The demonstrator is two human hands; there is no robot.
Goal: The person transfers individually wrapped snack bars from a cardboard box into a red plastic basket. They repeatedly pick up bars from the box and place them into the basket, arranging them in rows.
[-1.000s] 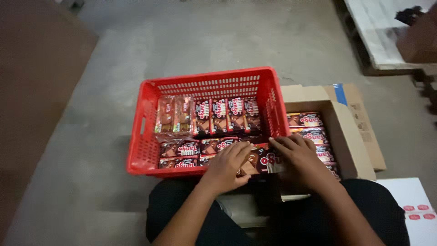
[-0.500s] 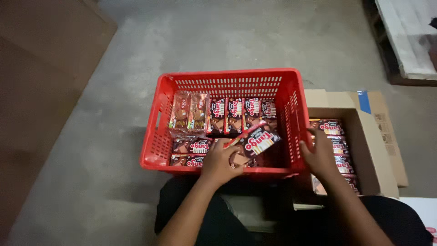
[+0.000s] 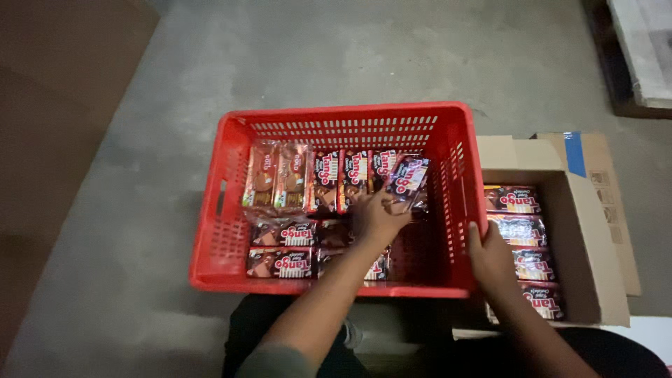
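The left hand [image 3: 378, 217] pinched a snack packet [image 3: 408, 178] over the part-filled red crate [image 3: 343, 115]; the right hand [image 3: 492, 260] rested spread on the cardboard box's [image 3: 591, 231] remaining packets [image 3: 514, 199].

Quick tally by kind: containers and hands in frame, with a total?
Red plastic slatted crate: 1
Brown cardboard box: 1
Hands: 2, the left hand holding a dark wrapped snack pack and the right hand at the crate's right wall
Total: 4
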